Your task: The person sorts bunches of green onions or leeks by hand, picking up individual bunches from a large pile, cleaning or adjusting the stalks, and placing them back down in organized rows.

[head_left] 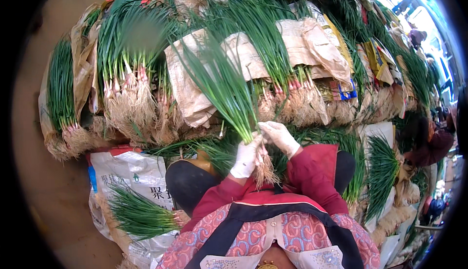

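My left hand [246, 158], in a white glove, is wrapped round a bunch of green onions [226, 98] just above its roots. The long leaves fan up and away to the left, while the pale roots [265, 169] hang down toward my lap. My right hand [280, 137], gloved too, is pinched closed at the right edge of the bunch, by the stems. What its fingertips grip is too small to make out. Loose green onions [214, 151] lie just beyond my left knee. Another bunch of green onions [141, 213] rests at my left on a white printed sack [129, 164].
A long row of green onion bundles [131, 69] stands in front, roots toward me, partly wrapped in beige woven sacking [192, 81]. More green onions [382, 171] lie to my right. Beyond them a co-worker's dark red sleeve [431, 147] shows. Brown floor [53, 196] lies far left.
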Demonstrator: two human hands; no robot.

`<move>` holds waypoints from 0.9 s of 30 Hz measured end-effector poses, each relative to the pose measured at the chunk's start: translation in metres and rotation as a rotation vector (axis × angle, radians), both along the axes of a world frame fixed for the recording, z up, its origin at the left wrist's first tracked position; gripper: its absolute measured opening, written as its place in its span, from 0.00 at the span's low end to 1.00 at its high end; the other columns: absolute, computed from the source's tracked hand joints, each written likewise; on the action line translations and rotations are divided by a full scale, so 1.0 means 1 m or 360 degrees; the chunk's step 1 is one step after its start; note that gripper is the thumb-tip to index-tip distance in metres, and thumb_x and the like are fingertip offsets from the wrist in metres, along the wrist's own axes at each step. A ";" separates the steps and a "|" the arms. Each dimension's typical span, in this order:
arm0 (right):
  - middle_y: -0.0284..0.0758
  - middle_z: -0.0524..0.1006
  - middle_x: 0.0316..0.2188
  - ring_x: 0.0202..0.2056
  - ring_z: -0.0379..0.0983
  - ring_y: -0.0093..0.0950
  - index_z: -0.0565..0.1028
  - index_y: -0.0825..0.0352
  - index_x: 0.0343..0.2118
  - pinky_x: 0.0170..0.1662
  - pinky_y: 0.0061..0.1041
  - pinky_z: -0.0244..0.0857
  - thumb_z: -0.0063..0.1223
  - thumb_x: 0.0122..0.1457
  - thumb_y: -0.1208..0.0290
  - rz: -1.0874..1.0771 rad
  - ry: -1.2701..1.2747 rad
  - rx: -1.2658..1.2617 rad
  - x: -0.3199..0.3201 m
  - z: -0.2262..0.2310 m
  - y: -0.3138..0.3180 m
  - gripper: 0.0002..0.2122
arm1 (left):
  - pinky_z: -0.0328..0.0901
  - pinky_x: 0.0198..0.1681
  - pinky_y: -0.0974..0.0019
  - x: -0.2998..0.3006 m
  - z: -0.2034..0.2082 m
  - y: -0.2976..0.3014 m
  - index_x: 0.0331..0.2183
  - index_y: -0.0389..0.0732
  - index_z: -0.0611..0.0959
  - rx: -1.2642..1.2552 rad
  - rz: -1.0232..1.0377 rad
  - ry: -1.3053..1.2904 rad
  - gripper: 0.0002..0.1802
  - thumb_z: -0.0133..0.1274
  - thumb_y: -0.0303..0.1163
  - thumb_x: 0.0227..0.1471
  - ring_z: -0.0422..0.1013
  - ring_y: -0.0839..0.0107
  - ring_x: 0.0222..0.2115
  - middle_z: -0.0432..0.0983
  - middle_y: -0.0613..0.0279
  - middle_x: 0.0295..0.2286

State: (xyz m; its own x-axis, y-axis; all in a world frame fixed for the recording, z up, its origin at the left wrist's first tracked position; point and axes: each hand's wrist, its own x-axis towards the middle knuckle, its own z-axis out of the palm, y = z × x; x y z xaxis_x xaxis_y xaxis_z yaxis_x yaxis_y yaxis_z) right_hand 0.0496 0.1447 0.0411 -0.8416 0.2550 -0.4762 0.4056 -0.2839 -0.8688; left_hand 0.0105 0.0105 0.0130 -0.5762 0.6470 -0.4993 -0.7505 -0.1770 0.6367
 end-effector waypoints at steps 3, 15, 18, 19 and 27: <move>0.24 0.72 0.22 0.22 0.65 0.14 0.74 0.65 0.32 0.25 0.12 0.58 0.49 0.58 0.65 -0.0138 0.0135 -0.0053 -0.010 -0.022 -0.008 0.09 | 0.51 0.05 0.78 -0.005 -0.006 -0.004 0.31 0.36 0.77 -0.0070 -0.0028 -0.0003 0.13 0.47 0.37 0.54 0.59 0.78 0.04 0.71 0.60 0.12; 0.44 0.72 0.20 0.24 0.70 0.39 0.72 0.68 0.22 0.30 0.33 0.63 0.47 0.54 0.66 -0.0260 0.0157 0.1204 -0.035 -0.042 -0.062 0.11 | 0.54 0.05 0.77 -0.017 -0.010 -0.049 0.32 0.37 0.74 -0.0126 0.0222 0.0137 0.07 0.47 0.31 0.54 0.64 0.78 0.08 0.73 0.61 0.17; 0.45 0.74 0.22 0.28 0.72 0.40 0.74 0.67 0.23 0.34 0.34 0.64 0.42 0.55 0.62 -0.0080 -0.0074 0.1602 -0.015 -0.106 0.005 0.14 | 0.54 0.05 0.78 -0.009 0.001 -0.053 0.32 0.37 0.75 -0.0093 0.0161 0.0118 0.08 0.48 0.31 0.53 0.65 0.78 0.08 0.74 0.60 0.20; 0.45 0.74 0.23 0.30 0.72 0.40 0.74 0.67 0.23 0.36 0.35 0.64 0.40 0.55 0.63 0.0236 -0.0015 0.1984 -0.002 -0.119 0.015 0.14 | 0.51 0.04 0.78 -0.008 -0.001 -0.050 0.31 0.38 0.76 -0.0088 0.0185 0.0085 0.07 0.49 0.31 0.53 0.63 0.78 0.06 0.73 0.61 0.18; 0.39 0.76 0.26 0.30 0.73 0.39 0.76 0.63 0.32 0.36 0.36 0.66 0.45 0.52 0.61 0.0977 0.0047 0.2003 -0.032 -0.054 -0.013 0.12 | 0.68 0.25 0.72 -0.015 -0.003 -0.038 0.47 0.37 0.70 0.0368 0.0232 -0.0064 0.19 0.48 0.33 0.54 0.69 0.76 0.18 0.72 0.63 0.25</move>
State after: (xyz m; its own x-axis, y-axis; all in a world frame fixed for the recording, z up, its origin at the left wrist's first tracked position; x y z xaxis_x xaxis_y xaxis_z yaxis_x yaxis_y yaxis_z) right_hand 0.0180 0.1313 -0.0126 -0.9788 0.0845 -0.1865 0.1564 0.8963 -0.4150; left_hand -0.0042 -0.0277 0.0101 -0.6543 0.6583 -0.3721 -0.7302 -0.4222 0.5372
